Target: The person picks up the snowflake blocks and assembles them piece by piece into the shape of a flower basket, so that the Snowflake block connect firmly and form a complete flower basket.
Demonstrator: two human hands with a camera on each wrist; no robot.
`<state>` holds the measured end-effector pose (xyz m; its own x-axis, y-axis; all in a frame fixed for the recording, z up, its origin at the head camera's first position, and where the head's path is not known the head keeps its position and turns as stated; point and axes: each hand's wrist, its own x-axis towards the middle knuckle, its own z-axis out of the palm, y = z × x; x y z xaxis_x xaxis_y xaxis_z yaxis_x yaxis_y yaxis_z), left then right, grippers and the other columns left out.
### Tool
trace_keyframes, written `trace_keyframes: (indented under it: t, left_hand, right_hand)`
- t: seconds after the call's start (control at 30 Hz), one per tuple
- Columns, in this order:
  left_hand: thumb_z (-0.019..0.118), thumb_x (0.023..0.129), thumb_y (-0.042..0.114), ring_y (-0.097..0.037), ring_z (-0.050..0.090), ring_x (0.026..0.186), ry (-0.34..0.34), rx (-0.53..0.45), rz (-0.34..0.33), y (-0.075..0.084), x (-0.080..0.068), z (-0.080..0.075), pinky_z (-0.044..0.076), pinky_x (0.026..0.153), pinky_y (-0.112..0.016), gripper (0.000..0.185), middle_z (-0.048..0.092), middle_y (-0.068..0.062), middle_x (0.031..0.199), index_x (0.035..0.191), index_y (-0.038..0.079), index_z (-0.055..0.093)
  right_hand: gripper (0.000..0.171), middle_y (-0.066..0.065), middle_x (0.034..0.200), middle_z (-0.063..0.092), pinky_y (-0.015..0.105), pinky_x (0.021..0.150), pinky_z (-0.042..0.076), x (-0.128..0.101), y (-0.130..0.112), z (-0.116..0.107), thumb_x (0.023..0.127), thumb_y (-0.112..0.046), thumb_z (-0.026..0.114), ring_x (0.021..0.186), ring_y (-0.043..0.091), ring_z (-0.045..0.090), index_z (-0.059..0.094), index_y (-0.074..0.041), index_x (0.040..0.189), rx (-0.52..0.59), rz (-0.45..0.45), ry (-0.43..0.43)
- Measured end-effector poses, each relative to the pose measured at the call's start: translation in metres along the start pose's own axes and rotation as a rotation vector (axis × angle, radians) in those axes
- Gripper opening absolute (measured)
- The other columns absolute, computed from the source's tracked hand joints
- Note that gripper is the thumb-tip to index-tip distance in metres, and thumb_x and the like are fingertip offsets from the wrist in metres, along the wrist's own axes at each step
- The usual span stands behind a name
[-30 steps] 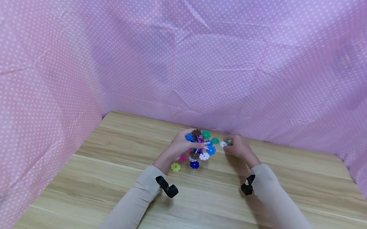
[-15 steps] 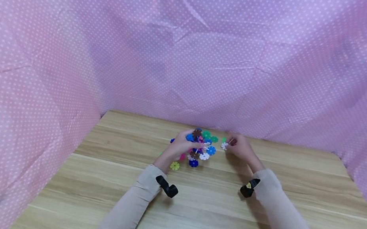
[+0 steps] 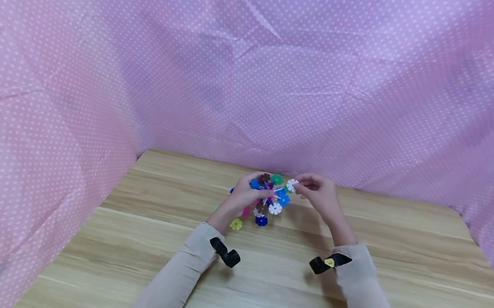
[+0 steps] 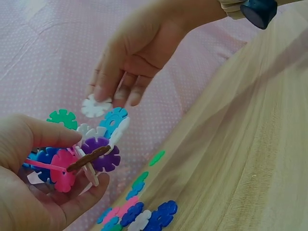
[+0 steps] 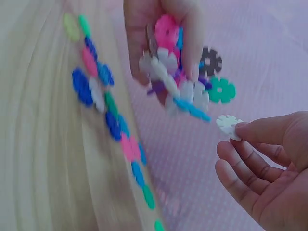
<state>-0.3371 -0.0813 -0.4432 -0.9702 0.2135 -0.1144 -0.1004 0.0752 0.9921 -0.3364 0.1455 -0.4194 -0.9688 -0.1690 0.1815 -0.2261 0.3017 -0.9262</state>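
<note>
My left hand (image 3: 242, 197) grips a cluster of interlocked plastic snowflake discs above the table. In the left wrist view the cluster shows a purple disc (image 4: 107, 162), a pink disc (image 4: 63, 169), a brown disc (image 4: 89, 159) seen edge-on, a light blue disc (image 4: 114, 120) and a green disc (image 4: 62, 118). Part of it is hidden by the fingers. Just right of the cluster, my right hand (image 3: 324, 201) pinches a single white snowflake disc (image 5: 226, 125) between thumb and fingertips. A small gap separates this disc from the cluster in the right wrist view.
Several loose discs lie on the wooden table (image 3: 263, 296) beneath the hands, among them a yellow disc (image 3: 236, 224), a dark blue disc (image 4: 167, 209) and a pink disc (image 5: 130, 147). A pink dotted cloth (image 3: 256, 96) hangs behind the table and along both sides.
My right hand has lifted the white disc off the table area and moved left, close to the cluster. The left hand keeps its hold on the cluster, almost unmoved.
</note>
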Motion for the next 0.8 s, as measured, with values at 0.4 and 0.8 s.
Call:
trace_keyframes:
  t: [0.4,0.8]
  left_hand:
    - [0.080,0.088,0.018,-0.022,0.065,0.104,0.001,-0.028,-0.060,0.001,-0.001,0.004,0.058,0.090,-0.036,0.054,0.065,-0.014,0.128,0.138,0.011,0.060]
    - [0.082,0.087,0.021,-0.018,0.066,0.101,0.000,-0.051,-0.100,0.002,-0.002,0.005,0.057,0.091,-0.034,0.053,0.068,-0.010,0.127,0.136,0.015,0.063]
  right_hand:
    - [0.021,0.031,0.098,0.070,0.023,0.069,0.061,-0.007,-0.005,0.015,0.095,-0.001,0.068,0.076,0.013,0.069,0.070,0.011,0.112,0.027,-0.049,0.017]
    - [0.017,0.033,0.094,0.070,0.015,0.065,0.056,-0.027,-0.051,0.024,0.092,0.005,0.069,0.075,0.016,0.067,0.070,0.016,0.105,-0.063,-0.092,0.079]
